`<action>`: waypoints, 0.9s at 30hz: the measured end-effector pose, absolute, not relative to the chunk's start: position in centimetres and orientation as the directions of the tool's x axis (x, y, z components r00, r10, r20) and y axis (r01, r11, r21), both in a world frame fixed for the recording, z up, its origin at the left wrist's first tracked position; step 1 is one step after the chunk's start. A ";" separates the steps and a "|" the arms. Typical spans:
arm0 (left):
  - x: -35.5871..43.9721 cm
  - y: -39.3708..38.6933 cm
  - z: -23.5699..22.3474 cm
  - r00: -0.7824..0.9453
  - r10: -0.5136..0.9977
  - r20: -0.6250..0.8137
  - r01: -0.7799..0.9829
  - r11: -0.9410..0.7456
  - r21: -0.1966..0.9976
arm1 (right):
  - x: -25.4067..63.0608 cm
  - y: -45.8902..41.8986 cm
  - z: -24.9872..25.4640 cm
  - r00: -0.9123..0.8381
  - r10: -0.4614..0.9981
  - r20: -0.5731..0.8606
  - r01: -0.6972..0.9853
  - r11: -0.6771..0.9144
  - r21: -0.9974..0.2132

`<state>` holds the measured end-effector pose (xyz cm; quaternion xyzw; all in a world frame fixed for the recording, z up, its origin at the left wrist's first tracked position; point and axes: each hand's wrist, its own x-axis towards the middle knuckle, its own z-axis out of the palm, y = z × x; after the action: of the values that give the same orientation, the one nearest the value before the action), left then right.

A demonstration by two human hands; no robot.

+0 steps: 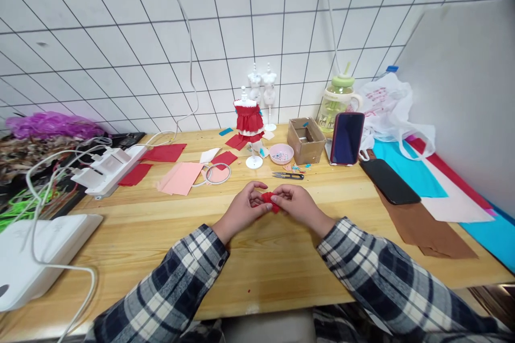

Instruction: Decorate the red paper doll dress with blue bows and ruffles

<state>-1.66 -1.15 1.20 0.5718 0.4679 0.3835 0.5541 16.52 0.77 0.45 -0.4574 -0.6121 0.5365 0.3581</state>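
Between my two hands is a small piece of red fabric [272, 201], bunched up and held just above the wooden table. My left hand [250, 206] pinches its left side between thumb and fingers. On the other side, my right hand [298, 202] grips it with thumb and forefinger. Part of the fabric is hidden by the fingers. Black thread snips [288, 176] lie just beyond the hands. Behind them stands a small white dress form [254, 161] wearing a red ruffled dress [249, 122] with a white band.
Pink bowl of beads [281, 154], cardboard box [306, 142], propped phone [348, 139] and green-lidded bottle [337, 99] stand at the back. Hoops [218, 173] and peach fabric [181, 178] lie left, near a power strip [116, 169]. A black phone [392, 181] rests on fabrics at right.
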 end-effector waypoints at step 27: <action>-1.5 -1.7 1.9 0.243 0.968 -0.059 0.331 -0.025 0.943 | 16.1 1.2 0.3 -0.295 0.955 -0.014 -0.005 -0.016 -1.000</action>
<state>-1.53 -1.67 1.93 0.6314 0.5145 0.3375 0.4719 16.08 1.18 0.31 -0.4217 -0.5632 0.5746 0.4181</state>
